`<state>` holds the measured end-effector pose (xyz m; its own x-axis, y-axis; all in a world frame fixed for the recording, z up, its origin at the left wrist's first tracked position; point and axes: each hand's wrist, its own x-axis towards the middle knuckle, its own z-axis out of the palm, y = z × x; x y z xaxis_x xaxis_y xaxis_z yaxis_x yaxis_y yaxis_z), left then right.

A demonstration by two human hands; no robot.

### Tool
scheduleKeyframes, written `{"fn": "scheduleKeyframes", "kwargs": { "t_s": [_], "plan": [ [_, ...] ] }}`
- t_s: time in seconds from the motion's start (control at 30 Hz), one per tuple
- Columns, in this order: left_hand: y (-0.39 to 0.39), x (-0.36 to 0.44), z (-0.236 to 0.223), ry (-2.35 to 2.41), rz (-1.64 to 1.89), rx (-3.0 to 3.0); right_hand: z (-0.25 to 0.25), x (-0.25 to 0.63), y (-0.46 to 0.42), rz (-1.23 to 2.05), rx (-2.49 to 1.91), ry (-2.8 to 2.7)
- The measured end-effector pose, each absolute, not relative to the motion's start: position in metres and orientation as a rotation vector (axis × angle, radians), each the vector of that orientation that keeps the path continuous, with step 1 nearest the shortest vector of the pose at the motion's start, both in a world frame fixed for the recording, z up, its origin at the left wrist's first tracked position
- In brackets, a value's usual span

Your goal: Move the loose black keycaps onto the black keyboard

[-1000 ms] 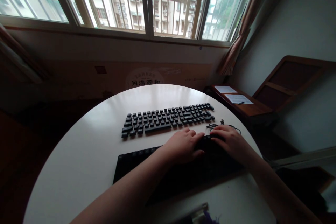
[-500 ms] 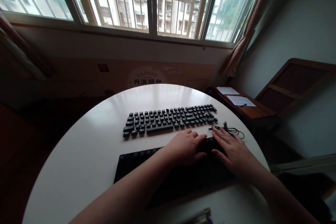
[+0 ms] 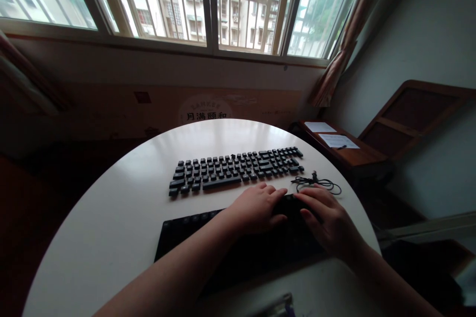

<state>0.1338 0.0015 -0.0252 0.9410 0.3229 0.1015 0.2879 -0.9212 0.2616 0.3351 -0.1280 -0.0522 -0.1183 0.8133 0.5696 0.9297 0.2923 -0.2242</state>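
A black keyboard (image 3: 178, 237) lies tilted across the near part of the round white table, with keys along its far edge; my forearms hide much of it. Over its far edge rests my left hand (image 3: 256, 208), fingers forward and thumb apart. Just right of it, my right hand (image 3: 329, 213) bends over the same edge, its index fingertip at a key and its thumb held apart. I see nothing gripped in either hand. Beyond the keyboard, loose black keycaps (image 3: 223, 171) stand in keyboard-like rows.
A coiled black cable (image 3: 322, 184) lies beyond my right hand. At the near edge a metallic item (image 3: 280, 304) is partly cut off. The round white table (image 3: 92, 228) stands before a barred window. To the right, papers (image 3: 339, 141) and a pen lie on a wooden surface.
My right hand's fingers have bent more and drawn together, with the index fingertip now at the far-edge keys. My left hand stays nearly the same; the whole view has shifted slightly.
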Motion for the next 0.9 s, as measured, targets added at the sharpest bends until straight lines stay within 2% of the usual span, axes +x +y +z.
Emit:
{"fn": "scheduleKeyframes", "kwargs": {
  "t_s": [0.13,0.9],
  "plan": [
    [0.0018,0.1337,-0.0261,0.439,0.225,2.851,-0.0523,0.3291,-0.1258,-0.206,-1.577,-2.109],
    [0.0009,0.1318,-0.0260,0.453,0.220,2.866,-0.0565,0.3246,-0.1266,-0.261,-1.668,-2.126]
  ]
}}
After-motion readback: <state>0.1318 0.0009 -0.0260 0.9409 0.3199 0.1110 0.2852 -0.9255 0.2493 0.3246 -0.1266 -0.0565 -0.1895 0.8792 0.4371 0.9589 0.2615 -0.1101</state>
